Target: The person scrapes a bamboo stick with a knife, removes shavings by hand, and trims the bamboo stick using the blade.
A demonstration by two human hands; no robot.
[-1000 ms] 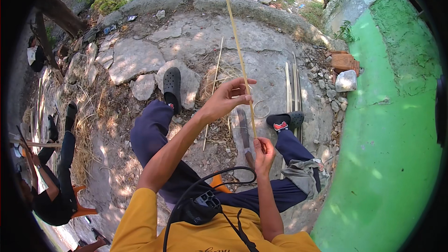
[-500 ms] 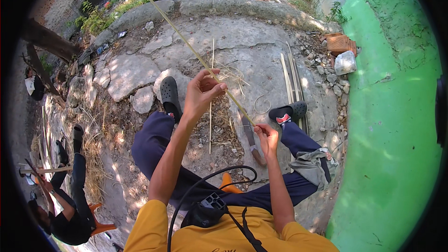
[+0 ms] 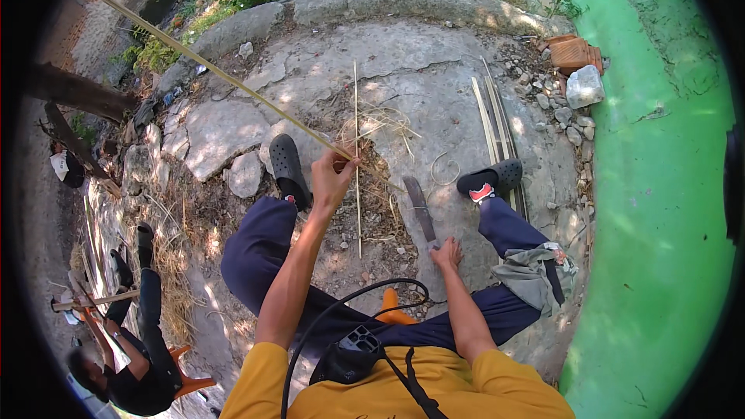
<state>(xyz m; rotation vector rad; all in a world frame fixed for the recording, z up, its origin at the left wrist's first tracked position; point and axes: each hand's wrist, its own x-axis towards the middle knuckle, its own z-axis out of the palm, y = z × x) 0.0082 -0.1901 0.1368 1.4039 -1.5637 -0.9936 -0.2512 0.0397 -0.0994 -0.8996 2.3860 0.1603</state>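
My left hand (image 3: 334,177) pinches a long, thin bamboo strip (image 3: 233,84) near its lower end. The strip slants up to the far left, and its short end points down toward the knife. My right hand (image 3: 446,254) is closed round the handle end of a large machete-like knife (image 3: 420,208). Its dark, broad blade points away from me, low over or on the concrete; I cannot tell whether it is lifted. The handle is mostly hidden by my fingers. Between my feet, another thin strip (image 3: 358,217) lies on the ground.
Several long strips (image 3: 490,120) lie by my right shoe (image 3: 490,178). Thin shavings (image 3: 384,120) and a curled strip (image 3: 444,169) lie ahead. A green wall (image 3: 652,209) stands right, with bricks (image 3: 573,53) and rubble along it. Another person (image 3: 132,372) sits at left, holding a tool.
My right hand has let go of the bamboo strip's lower end and moved down to the knife's handle. My left hand has lowered, and the strip now tilts further left.
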